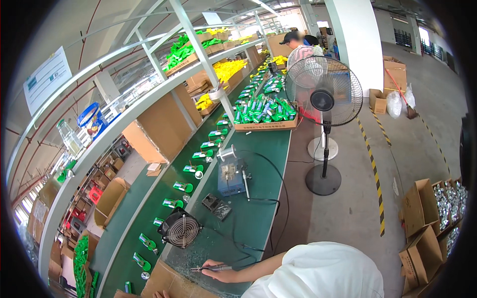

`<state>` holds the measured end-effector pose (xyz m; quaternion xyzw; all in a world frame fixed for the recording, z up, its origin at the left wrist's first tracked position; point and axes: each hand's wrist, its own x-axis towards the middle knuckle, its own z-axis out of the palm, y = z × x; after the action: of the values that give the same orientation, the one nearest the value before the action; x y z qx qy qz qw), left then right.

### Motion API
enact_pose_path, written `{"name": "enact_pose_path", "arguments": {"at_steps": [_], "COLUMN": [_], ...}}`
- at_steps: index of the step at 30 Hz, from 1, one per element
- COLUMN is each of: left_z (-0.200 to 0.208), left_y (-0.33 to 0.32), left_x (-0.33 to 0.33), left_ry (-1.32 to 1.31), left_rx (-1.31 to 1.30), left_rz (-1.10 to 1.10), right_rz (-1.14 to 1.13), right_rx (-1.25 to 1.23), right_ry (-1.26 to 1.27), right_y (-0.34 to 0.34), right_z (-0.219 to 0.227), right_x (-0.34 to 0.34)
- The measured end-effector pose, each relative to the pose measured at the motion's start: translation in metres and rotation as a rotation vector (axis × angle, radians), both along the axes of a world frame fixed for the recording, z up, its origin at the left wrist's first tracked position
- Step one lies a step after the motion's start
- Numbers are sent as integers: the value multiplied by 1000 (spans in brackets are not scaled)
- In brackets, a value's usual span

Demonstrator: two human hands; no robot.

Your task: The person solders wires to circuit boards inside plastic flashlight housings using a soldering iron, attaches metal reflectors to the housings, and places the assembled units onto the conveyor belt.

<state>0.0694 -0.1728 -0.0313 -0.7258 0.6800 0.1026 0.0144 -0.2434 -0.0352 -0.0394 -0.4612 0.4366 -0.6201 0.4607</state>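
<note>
My right hand [219, 272] is closed around a soldering iron [202, 268], whose tip points left over the green bench top [238, 233]. Of my left hand [160, 294] only some fingertips show at the lower edge, by a brown cardboard piece [174, 279]; what they hold, if anything, is hidden. A small black fan with a round wire guard [182, 230] stands just beyond my right hand. Farther up the bench are a dark grey block-like device [216, 206] and a blue soldering station [231, 184], with a solder spool [227, 152] at its top.
Green plastic units [172, 203] with silvery parts line the belt [164, 223] at left. A carton of green units [266, 125] sits ahead. A shelf frame [144, 99] rises left. A pedestal fan [324, 99], another person [295, 42] and cartons [420, 208] are to the right.
</note>
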Motion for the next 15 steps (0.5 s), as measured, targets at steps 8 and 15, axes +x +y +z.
{"name": "enact_pose_path", "arguments": {"at_steps": [8, 15], "left_z": [19, 14], "left_y": [24, 81], "left_x": [-16, -65], "left_ry": [-113, -182], "left_rx": [69, -1], "left_rz": [-77, -110], "right_rz": [-174, -189], "right_rx": [-229, -37], "right_ry": [136, -49], "right_y": [-9, -8], "right_z": [-10, 3], "right_x": [5, -2]}}
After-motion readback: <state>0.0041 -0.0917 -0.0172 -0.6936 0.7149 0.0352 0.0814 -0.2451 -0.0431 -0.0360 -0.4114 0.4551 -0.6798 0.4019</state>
